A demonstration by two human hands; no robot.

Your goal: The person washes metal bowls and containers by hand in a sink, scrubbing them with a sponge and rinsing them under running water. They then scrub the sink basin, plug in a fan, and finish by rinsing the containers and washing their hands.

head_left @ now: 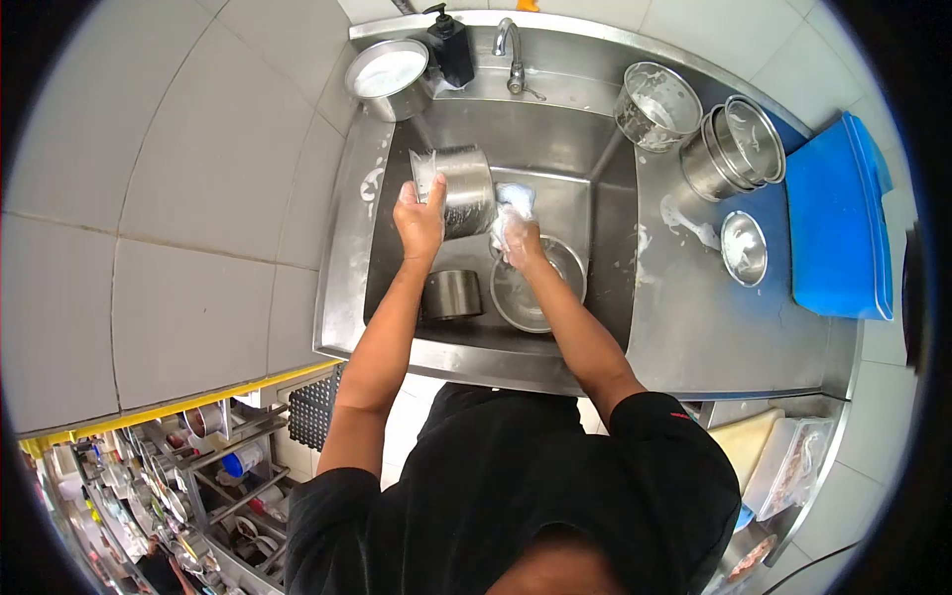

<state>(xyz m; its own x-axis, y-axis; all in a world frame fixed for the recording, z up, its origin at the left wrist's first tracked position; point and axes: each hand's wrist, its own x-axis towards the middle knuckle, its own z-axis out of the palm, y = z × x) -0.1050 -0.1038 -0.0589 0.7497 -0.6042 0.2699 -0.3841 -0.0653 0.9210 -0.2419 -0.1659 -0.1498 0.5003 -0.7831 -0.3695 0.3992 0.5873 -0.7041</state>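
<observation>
My left hand [421, 220] grips the rim of a soapy metal pot [464, 193], which is tipped on its side over the sink basin [565, 203]. Just right of the pot's base, my right hand [519, 243] is closed around a white, foamy cloth or sponge [515, 201]; its exact kind is hard to make out. Below my right hand, a round metal bowl [535, 315] lies in the basin, partly covered by my forearm. A smaller metal pot [452, 295] rests in the basin between my arms.
A suds-filled pot [389, 81] and a black pump bottle [451, 48] stand at the back left, beside the faucet [510, 55]. On the right counter are a soapy pot [657, 107], stacked pots [734, 149], a small bowl [744, 248] and a blue bin [838, 223].
</observation>
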